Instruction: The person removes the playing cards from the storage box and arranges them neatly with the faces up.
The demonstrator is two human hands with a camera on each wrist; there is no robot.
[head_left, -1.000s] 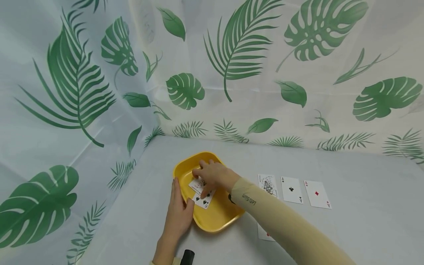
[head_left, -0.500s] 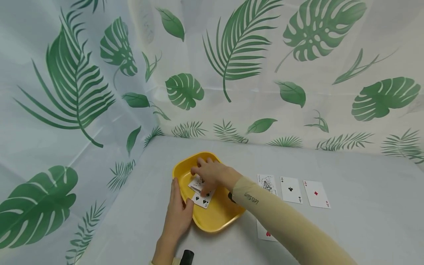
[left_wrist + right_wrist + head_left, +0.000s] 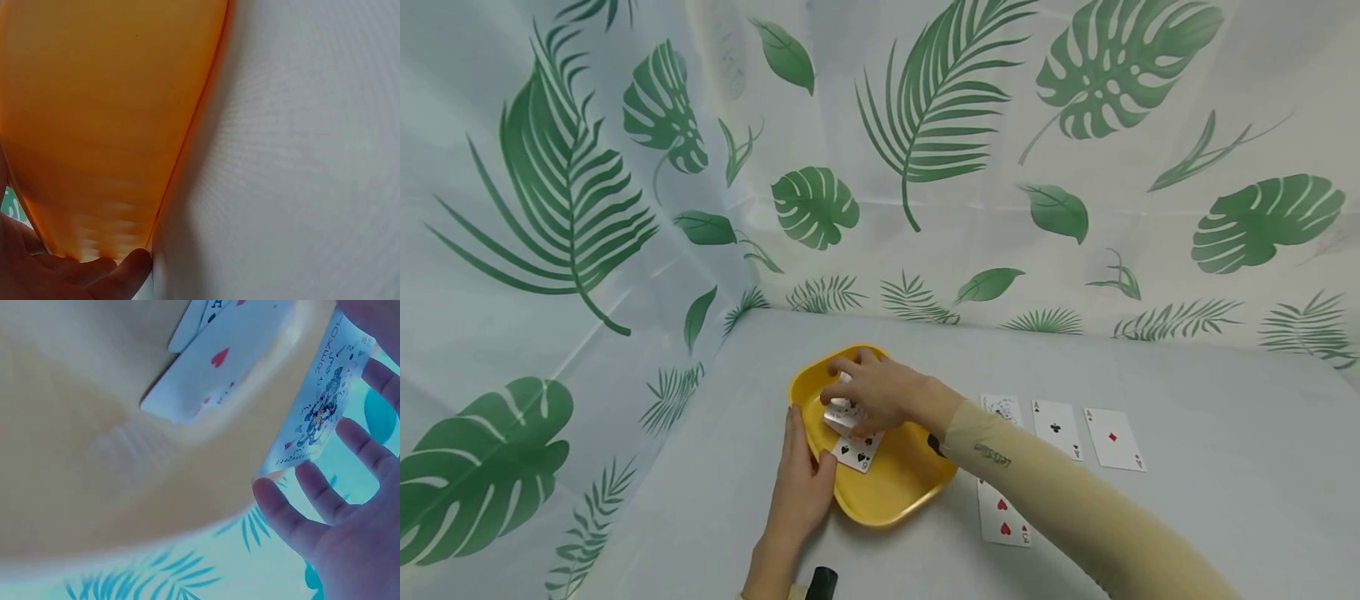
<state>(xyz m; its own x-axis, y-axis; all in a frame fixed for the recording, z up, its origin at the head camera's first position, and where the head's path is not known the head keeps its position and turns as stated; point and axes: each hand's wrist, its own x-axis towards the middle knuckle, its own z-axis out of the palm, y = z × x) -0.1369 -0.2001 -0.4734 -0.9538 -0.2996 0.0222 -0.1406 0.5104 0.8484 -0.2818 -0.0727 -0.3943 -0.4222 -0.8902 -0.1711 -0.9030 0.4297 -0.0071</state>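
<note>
In the head view a yellow tray stands on the table. My left hand rests along its left side, with long fingers against the outer wall and the thumb at the rim. The left wrist view shows those fingertips against the orange-looking wall. Over the tray, my right hand pinches a joker card between thumb and fingers, and the card looks bent. A spade card lies below it in the tray. The right wrist view shows a heart card overlapping other cards.
Right of the tray lie a patterned card, an ace of clubs and an ace of diamonds. A heart card lies nearer, partly hidden by the right sleeve. Leaf-printed sheeting rises behind and at left.
The right hand has risen slightly, lifting and bending the joker card. Its sleeve has shifted right, so more of the near heart card shows. The left hand stays on the tray.
</note>
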